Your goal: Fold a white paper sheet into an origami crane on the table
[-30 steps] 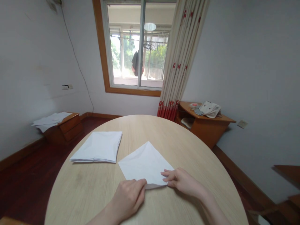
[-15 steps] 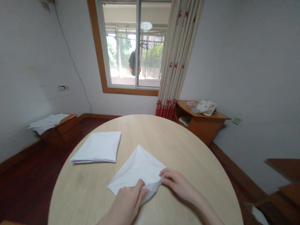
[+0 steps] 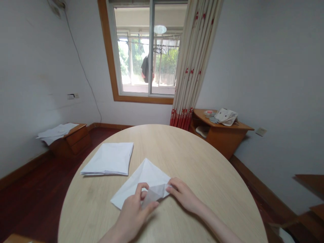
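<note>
White paper (image 3: pixel 135 182) lay on the table (image 3: pixel 202 162) just beside the stack (image 3: pixel 108 158), its right corner (image 3: pixel 167 193) pinched by the right hand (image 3: pixel 184 195), while the left hand (image 3: pixel 133 210) spread wide around the raised near flap (image 3: pixel 153 194), which seemed best drawn taut and aligned before creasing.

A curtain (image 3: pixel 196 67) with red motifs hung beside the wood-framed window (image 3: pixel 136 54). A pale cloth item (image 3: pixel 226 116) lay on the right-hand cabinet (image 3: pixel 219 137); white sheets (image 3: pixel 57 131) partly covered the low drawer unit (image 3: pixel 79 139). A grey cable (image 3: pixel 87 79) ran down the wall (image 3: pixel 87 37).
</note>
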Tool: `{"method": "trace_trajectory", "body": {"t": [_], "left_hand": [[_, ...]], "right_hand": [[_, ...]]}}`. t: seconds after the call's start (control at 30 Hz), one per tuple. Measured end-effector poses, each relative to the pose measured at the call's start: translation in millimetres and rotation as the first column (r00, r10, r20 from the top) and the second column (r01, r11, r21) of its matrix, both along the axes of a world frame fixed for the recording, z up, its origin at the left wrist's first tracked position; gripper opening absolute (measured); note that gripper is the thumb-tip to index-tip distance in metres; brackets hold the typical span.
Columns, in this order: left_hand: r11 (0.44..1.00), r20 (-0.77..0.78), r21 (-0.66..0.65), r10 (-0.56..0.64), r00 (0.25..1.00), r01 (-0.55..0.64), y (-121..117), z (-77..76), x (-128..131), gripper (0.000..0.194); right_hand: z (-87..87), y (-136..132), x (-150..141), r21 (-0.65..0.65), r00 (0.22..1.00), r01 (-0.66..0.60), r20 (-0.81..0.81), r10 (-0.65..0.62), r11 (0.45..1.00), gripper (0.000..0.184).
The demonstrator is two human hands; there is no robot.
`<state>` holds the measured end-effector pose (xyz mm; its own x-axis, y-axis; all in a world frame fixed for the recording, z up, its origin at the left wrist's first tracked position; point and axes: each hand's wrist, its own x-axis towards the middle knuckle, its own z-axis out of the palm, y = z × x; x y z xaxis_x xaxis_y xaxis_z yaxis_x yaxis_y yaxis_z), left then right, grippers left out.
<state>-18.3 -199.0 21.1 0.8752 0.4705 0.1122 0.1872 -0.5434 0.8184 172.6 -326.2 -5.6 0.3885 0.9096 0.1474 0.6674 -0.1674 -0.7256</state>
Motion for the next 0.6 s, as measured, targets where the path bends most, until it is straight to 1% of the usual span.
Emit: {"method": "trace_trajectory", "body": {"t": [0.07, 0.1, 0.23, 0.33, 0.43, 0.53, 0.6], "left_hand": [[0.998, 0.049, -0.037, -0.047, 0.998, 0.048, -1, -4.2, -2, 0.037], [0.997, 0.062, -0.049, -0.05, 0.997, 0.053, -1, -6.3, -3, 0.039], [0.997, 0.045, -0.055, -0.05, 0.998, 0.053, 2, -11.7, -6, 0.031], [0.999, 0.022, -0.021, -0.025, 0.999, 0.026, 4, -12.7, -9, 0.028], [1.0, -0.013, 0.021, 0.014, 1.0, -0.014, 6, -16.0, -10, 0.029], [0.987, -0.073, 0.123, 0.11, 0.991, -0.1, 8, -25.9, -10, 0.029], [0.972, -0.069, 0.189, 0.156, 0.985, -0.141, 11, -34.7, -10, 0.029]], "right_hand": [[-1.0, -1, -2, 0.003, 1.0, -0.001, 0.017, 0.001, 1.0, 0.023], [-1.4, -2, -2, 0.005, 1.0, -0.003, 0.03, 0.003, 1.0, 0.023], [-1.1, -7, -5, 0.009, 0.995, -0.021, 0.097, 0.02, 1.0, 0.022], [-0.1, -10, -6, -0.001, 0.988, -0.048, 0.148, 0.047, 0.999, 0.019], [-1.3, -11, -6, -0.023, 0.978, -0.051, 0.203, 0.055, 0.998, 0.017], [-4.1, -11, -6, -0.045, 0.967, -0.036, 0.251, 0.047, 0.998, 0.016], [-5.2, -11, -6, -0.054, 0.962, -0.033, 0.269, 0.046, 0.998, 0.015]]}}
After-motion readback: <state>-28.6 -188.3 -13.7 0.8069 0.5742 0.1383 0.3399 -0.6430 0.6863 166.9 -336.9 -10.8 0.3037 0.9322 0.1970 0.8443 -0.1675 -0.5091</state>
